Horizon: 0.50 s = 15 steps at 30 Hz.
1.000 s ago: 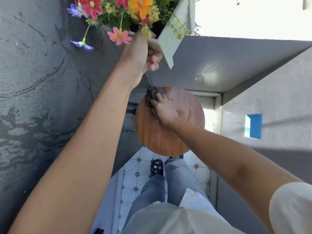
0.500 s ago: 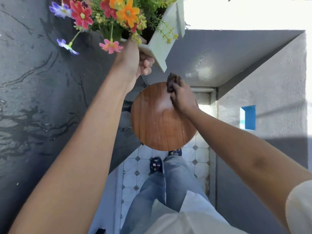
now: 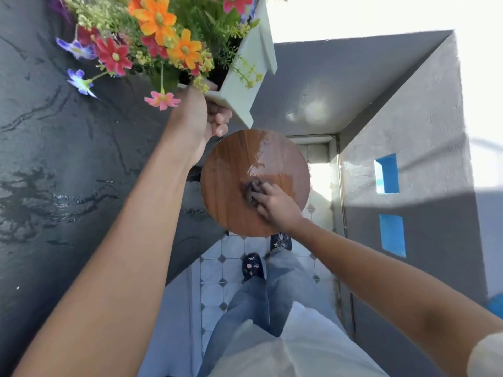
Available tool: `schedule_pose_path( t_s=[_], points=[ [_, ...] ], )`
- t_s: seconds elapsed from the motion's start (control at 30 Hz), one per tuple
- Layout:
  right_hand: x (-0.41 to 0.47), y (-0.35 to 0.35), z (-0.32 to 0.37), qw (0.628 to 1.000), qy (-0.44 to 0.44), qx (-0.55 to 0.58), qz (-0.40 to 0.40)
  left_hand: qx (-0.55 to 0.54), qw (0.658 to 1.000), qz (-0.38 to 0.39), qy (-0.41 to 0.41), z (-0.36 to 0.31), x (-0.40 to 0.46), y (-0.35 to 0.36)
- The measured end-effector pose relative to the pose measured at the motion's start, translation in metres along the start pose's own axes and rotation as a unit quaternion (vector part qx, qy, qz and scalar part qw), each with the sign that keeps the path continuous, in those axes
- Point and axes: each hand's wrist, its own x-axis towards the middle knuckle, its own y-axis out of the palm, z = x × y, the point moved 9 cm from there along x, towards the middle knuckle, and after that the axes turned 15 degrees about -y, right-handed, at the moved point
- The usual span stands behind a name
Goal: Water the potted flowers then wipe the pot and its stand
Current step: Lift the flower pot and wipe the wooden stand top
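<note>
Clenched around the bottom corner of a pale green pot (image 3: 243,85), my left hand (image 3: 200,123) held it tilted in the air above and to the left of the stand (image 3: 231,186), clear of its top. From the pot spilled one crowded bunch of flowers (image 3: 152,42) in orange, red, pink and purple, with yellow-green sprigs and dark leaves packed between them; I could not make out soil.

Below it, the single stand showed a round, reddish-brown wood-grain top, with a wet, glossy streak running from its far edge down to the middle. My right hand (image 3: 275,204) pressed one small dark cloth (image 3: 251,190) flat against the middle of that top, fingers closed over the wad.

Under the stand lay a strip of white tiled floor (image 3: 215,270) with small dark diamonds, where my two patterned dark shoes (image 3: 253,266) stood side by side just beyond the near rim.
</note>
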Motion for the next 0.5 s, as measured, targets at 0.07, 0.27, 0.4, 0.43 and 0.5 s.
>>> schedule_pose_path(
  t_s=[0.07, 0.27, 0.4, 0.43, 0.5],
  points=[
    [0.004, -0.044, -0.071, 0.992, 0.106, -0.029, -0.058, -0.001, 1.0, 0.001, 0.002, 0.005, -0.003, -0.001],
    [0.002, -0.057, -0.087, 0.981, 0.166, -0.056, -0.081, -0.01, 1.0, 0.009, -0.003, 0.023, -0.013, 0.001],
    [-0.011, 0.012, -0.002, 0.998, 0.055, -0.011, -0.036, -0.012, 1.0, 0.007, -0.007, 0.034, -0.016, 0.002],
    [-0.017, 0.03, 0.019, 0.999, 0.038, 0.011, -0.017, -0.009, 1.0, 0.007, -0.008, 0.037, -0.016, 0.003],
    [-0.03, 0.054, 0.054, 0.999, 0.0, 0.042, 0.024, -0.008, 1.0, 0.009, -0.012, 0.04, -0.016, 0.004]
  ],
)
